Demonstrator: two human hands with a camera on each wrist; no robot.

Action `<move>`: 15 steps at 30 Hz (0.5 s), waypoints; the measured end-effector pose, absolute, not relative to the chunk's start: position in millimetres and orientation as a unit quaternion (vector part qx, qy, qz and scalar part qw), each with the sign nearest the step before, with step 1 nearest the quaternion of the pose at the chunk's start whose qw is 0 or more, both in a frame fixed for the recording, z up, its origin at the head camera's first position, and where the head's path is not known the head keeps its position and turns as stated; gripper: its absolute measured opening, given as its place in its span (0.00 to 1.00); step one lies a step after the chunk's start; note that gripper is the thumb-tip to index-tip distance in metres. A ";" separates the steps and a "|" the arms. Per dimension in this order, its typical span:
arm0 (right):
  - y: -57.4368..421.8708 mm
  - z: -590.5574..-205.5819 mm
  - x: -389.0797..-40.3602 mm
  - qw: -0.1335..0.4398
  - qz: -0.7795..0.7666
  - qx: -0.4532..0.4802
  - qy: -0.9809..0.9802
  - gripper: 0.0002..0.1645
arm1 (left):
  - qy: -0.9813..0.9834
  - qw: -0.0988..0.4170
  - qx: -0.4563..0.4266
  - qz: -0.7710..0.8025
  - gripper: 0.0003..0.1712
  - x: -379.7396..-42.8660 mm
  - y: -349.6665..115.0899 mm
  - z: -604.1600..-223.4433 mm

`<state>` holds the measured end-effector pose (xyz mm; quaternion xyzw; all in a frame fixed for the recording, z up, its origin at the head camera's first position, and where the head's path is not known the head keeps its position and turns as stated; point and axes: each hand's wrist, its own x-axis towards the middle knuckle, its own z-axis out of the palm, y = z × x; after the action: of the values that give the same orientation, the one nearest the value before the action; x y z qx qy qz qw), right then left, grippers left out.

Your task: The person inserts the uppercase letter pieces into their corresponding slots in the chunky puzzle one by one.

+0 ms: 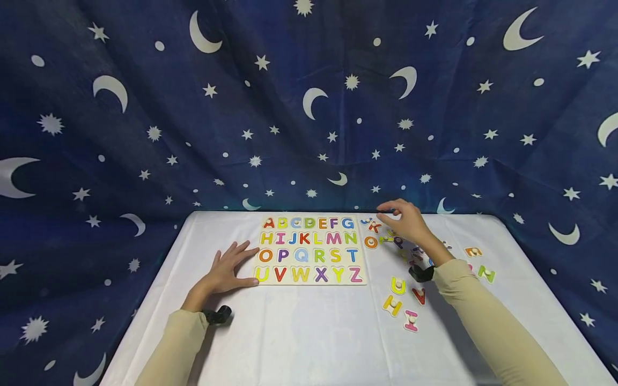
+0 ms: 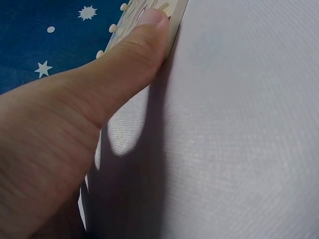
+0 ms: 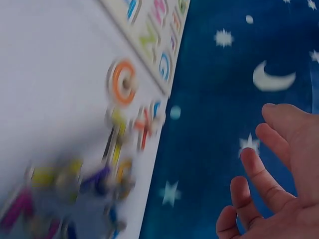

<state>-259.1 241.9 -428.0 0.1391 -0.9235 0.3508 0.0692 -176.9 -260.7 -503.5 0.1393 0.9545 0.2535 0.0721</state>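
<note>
A wooden alphabet puzzle board (image 1: 314, 262) with rows of coloured letters lies on the white table. My left hand (image 1: 226, 272) rests at its left side, fingers spread, thumb and fingertips touching the edge. In the left wrist view the thumb (image 2: 134, 50) lies on the board's corner, and several small knobs rise from the board beyond. My right hand (image 1: 407, 221) hovers above loose letter pieces right of the board, thumb and index finger apart. No piece shows between its fingers (image 3: 259, 174) in the right wrist view. An orange O piece (image 1: 370, 243) and a red K piece (image 1: 374, 227) lie nearby.
Closer to the front lie a yellow U (image 1: 398, 286), a red A (image 1: 419, 296), a yellow H (image 1: 392, 305) and a pink I (image 1: 411, 321). A green N (image 1: 486, 274) sits farther right. Behind the table hangs a blue star-and-moon curtain (image 1: 289, 107).
</note>
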 end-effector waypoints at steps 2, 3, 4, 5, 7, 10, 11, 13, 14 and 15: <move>258.5 -426.3 -254.2 0.076 0.349 0.129 -0.925 0.18 | 0.955 0.071 0.140 0.253 0.54 -176.6 -260.4 -503.3; 266.4 -425.3 -251.8 0.079 0.348 0.125 -0.926 0.18 | 0.955 0.069 0.139 0.252 0.54 -176.4 -260.5 -503.2; 273.8 -424.3 -249.3 0.083 0.348 0.122 -0.926 0.18 | 0.955 0.068 0.138 0.252 0.53 -176.1 -260.8 -503.1; 281.4 -423.8 -246.8 0.087 0.347 0.119 -0.926 0.19 | 0.956 0.067 0.137 0.251 0.53 -175.7 -261.2 -503.1; 296.4 -424.2 -241.3 0.097 0.342 0.111 -0.928 0.20 | 0.955 0.068 0.139 0.253 0.53 -175.1 -261.2 -503.2; 320.1 -428.8 -232.5 0.110 0.333 0.093 -0.932 0.21 | 0.955 0.072 0.141 0.253 0.54 -174.7 -260.6 -503.5; 328.3 -431.0 -229.2 0.114 0.330 0.086 -0.933 0.21 | 0.955 0.074 0.140 0.252 0.54 -174.8 -260.2 -503.6; 344.1 -435.1 -222.6 0.122 0.323 0.072 -0.936 0.21 | 0.955 0.076 0.139 0.252 0.54 -175.2 -259.4 -503.7; 352.2 -437.4 -219.4 0.128 0.322 0.064 -0.936 0.21 | 0.955 0.076 0.139 0.251 0.54 -175.6 -259.0 -503.8; 360.1 -439.4 -216.1 0.132 0.320 0.056 -0.937 0.22 | 0.955 0.074 0.140 0.252 0.54 -175.9 -258.5 -503.9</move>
<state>-216.1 360.1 -439.4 0.0556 -0.9367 0.3196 0.1321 -175.9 -258.5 -503.9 0.1398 0.9548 0.2516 0.0738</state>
